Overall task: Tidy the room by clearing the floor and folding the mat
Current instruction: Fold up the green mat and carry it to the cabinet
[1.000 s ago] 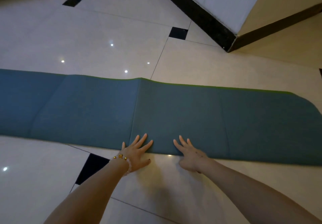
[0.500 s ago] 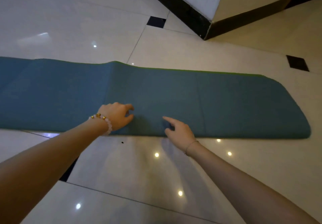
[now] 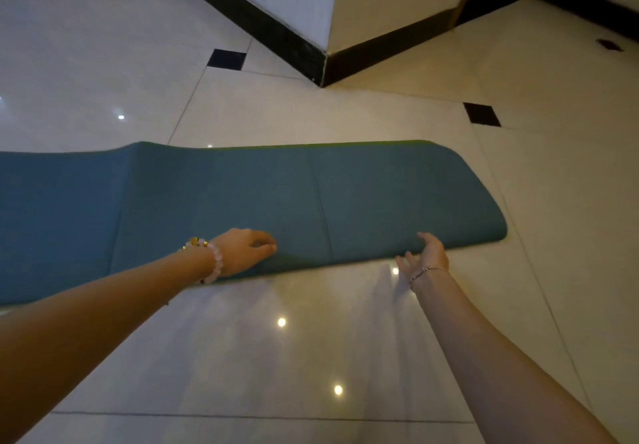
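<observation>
1. Two hands are down at the near edge of the teal mat (image 3: 242, 201), which lies flat and stretched out across the glossy tiled floor (image 3: 276, 357), its rounded end off to the right.
2. Left hand (image 3: 243, 251), with a bead bracelet (image 3: 214, 260), rests on the mat with fingers curled down; I cannot tell if they pinch it.
3. Right hand (image 3: 427, 255) is loose at the edge, thumb over the mat, fingers straight, clasping nothing.

Visible are 1 mat (image 3: 345, 201), 1 left hand (image 3: 245, 250), 1 right hand (image 3: 428, 253) and 2 bracelets (image 3: 213, 261) (image 3: 423, 271).
</observation>
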A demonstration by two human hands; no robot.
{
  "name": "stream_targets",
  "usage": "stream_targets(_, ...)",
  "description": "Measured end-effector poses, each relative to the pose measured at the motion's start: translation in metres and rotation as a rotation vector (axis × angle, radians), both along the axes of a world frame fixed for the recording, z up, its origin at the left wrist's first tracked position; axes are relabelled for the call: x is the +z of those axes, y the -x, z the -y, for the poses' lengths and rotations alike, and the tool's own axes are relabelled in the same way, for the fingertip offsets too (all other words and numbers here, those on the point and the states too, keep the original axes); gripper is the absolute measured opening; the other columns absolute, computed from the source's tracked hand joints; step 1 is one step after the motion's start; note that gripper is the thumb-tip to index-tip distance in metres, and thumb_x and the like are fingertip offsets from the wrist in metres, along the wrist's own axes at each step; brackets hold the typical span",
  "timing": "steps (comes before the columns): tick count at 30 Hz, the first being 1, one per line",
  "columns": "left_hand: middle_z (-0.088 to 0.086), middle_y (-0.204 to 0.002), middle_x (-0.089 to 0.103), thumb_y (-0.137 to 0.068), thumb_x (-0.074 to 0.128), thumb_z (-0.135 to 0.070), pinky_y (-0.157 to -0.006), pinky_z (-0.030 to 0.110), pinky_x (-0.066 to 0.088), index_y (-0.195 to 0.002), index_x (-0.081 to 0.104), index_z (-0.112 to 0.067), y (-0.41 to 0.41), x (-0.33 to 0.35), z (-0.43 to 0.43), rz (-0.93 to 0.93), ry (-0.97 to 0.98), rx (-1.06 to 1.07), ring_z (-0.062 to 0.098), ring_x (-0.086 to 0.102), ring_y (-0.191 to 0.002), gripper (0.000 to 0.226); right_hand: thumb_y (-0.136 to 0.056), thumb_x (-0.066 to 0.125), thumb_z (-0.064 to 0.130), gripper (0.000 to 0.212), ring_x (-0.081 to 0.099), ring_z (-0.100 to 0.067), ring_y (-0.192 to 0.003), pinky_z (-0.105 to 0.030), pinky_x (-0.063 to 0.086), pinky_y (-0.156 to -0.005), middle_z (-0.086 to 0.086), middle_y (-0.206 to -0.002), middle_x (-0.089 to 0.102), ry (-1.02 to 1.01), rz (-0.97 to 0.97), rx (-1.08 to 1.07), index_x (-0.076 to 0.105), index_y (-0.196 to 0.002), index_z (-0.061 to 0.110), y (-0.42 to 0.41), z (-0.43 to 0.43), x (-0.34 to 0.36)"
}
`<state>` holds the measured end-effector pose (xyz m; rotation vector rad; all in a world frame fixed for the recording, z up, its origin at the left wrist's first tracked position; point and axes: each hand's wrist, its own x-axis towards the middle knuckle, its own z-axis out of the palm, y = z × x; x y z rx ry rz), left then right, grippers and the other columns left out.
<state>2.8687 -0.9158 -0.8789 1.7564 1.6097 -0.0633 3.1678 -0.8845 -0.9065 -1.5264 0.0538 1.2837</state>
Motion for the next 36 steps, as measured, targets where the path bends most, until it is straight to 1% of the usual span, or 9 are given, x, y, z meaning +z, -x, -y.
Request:
stream_targets(6,0.005,-0.125,0.06,-0.098,0.041,-0.033,-0.1,0.032,0.042,-0.128,0.054,-0.02,0.011,0.002,0.014,-0.005,-0.02,-0.024,0.02,0.055,-0.114,0.035,-0.075,0.075,0.022,0.03,0.048,-0.01,-0.051,-0.022,0.053,-0.056,-0.001,-0.085,0.058,0.049,0.108,0.037,0.059,-0.1,0.013,0.007,-0.009,-0.02)
stream_targets(11,-0.001,-0.111,0.062,-0.096,0.047,-0.026,-0.087,0.024,0.045,-0.12,0.058,-0.017,0.028,0.031,0.024,0.198,-0.313,0.149,0.011,0.057,-0.095,0.028,-0.076,0.066,-0.007,0.054,0.054,-0.019,-0.093,-0.018,0.051,-0.076,-0.005,-0.101,0.056,-0.26,0.728,0.108,0.045,-0.126,0.001,0.039,-0.016,0.017)
stream_targets(13,-0.002,-0.108,0.064,-0.09,0.044,-0.036,-0.084,0.026,0.047,-0.115,0.06,-0.016,0.035,0.054,0.028,0.259,-0.532,0.148,0.007,0.057,-0.091,0.036,-0.077,0.061,-0.004,0.05,0.055,-0.021,-0.105,-0.033,0.05,-0.093,-0.007,-0.117,0.054,-0.421,0.975,0.287,0.047,-0.124,0.008,0.062,-0.009,0.03)
stream_targets(19,0.01,-0.089,0.066,-0.085,0.045,-0.014,-0.058,0.032,0.05,-0.096,0.061,-0.006,0.062,0.097,0.048,-0.069,-1.153,-0.332,0.023,0.058,-0.068,0.021,-0.075,0.049,-0.01,0.044,0.058,-0.028,-0.113,-0.03,0.039,-0.103,-0.012,-0.124,0.062,-0.919,1.481,0.991,0.063,-0.113,0.004,0.15,0.028,0.012)
stream_targets(24,0.007,-0.098,0.066,-0.079,0.041,-0.023,-0.064,0.033,0.054,-0.098,0.066,-0.011,0.091,0.05,0.069,-0.375,-0.834,-0.375,0.026,0.064,-0.079,0.033,-0.065,0.05,0.012,0.037,0.069,-0.022,-0.098,-0.041,0.055,-0.078,0.003,-0.107,0.072,-0.801,1.756,1.707,0.073,-0.092,0.021,0.176,0.055,-0.033)
stream_targets(27,0.011,-0.129,0.056,-0.083,0.044,-0.024,-0.087,0.044,0.05,-0.125,0.056,-0.013,0.112,0.017,0.075,-0.494,-0.541,-0.233,0.031,0.056,-0.118,0.045,-0.07,0.065,0.001,0.057,0.042,-0.026,-0.134,-0.043,0.027,-0.111,-0.002,-0.142,0.048,-0.704,1.648,1.81,0.058,-0.125,0.013,0.171,0.055,-0.036)
stream_targets(30,0.001,-0.158,0.013,-0.096,0.039,-0.029,-0.114,0.042,0.021,-0.15,0.016,-0.02,0.128,0.001,0.078,-0.578,-0.216,-0.224,0.023,0.013,-0.145,0.059,-0.086,0.048,0.004,0.059,0.011,-0.017,-0.146,-0.031,0.0,-0.117,0.006,-0.156,0.02,-0.729,1.584,1.773,0.036,-0.142,0.019,0.169,0.054,-0.03)
stream_targets(32,-0.003,-0.159,0.002,-0.097,0.037,-0.032,-0.116,0.043,0.014,-0.151,0.005,-0.023,0.129,-0.003,0.078,-0.581,-0.137,-0.219,0.021,0.004,-0.146,0.063,-0.086,0.047,0.003,0.057,0.019,-0.016,-0.145,-0.027,0.005,-0.116,0.005,-0.153,0.029,-0.801,1.407,1.687,0.04,-0.14,0.018,0.169,0.055,-0.024)
stream_targets(36,-0.002,-0.159,-0.006,-0.096,0.037,-0.033,-0.117,0.046,0.008,-0.15,-0.005,-0.022,0.126,-0.012,0.079,-0.54,-0.107,-0.176,0.023,-0.002,-0.146,0.069,-0.083,0.054,-0.004,0.043,0.051,-0.022,-0.122,-0.019,0.032,-0.101,-0.007,-0.13,0.057,-0.637,1.083,1.07,0.057,-0.124,0.008,0.155,0.033,-0.005)
